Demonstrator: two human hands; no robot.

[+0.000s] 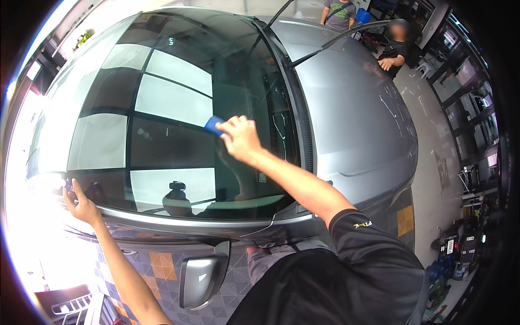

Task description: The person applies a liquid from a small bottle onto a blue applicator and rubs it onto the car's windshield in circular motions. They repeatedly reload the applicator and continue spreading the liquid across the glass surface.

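Note:
My right hand (pixel 241 138) pinches a blue block-shaped pad (pixel 214 125) against the middle of a car's dark windshield (pixel 173 142). The pad looks like an applicator sponge, and the fingers cover part of it. At the far left, by the windshield's upper corner and the roof edge, my left hand (pixel 82 206) closes around a small dark thing (pixel 69 184). Strong glare there hides what that thing is. Bright panels and a dark silhouette are mirrored in the glass.
Two wiper arms (pixel 306 58) stand raised off the glass, over the silver hood (pixel 360 108). A side mirror (pixel 201 279) juts out near my body. Beyond the hood are two people, one in a grey shirt (pixel 339 15), one in black (pixel 394 50). A white stepladder (pixel 81 309) stands lower left.

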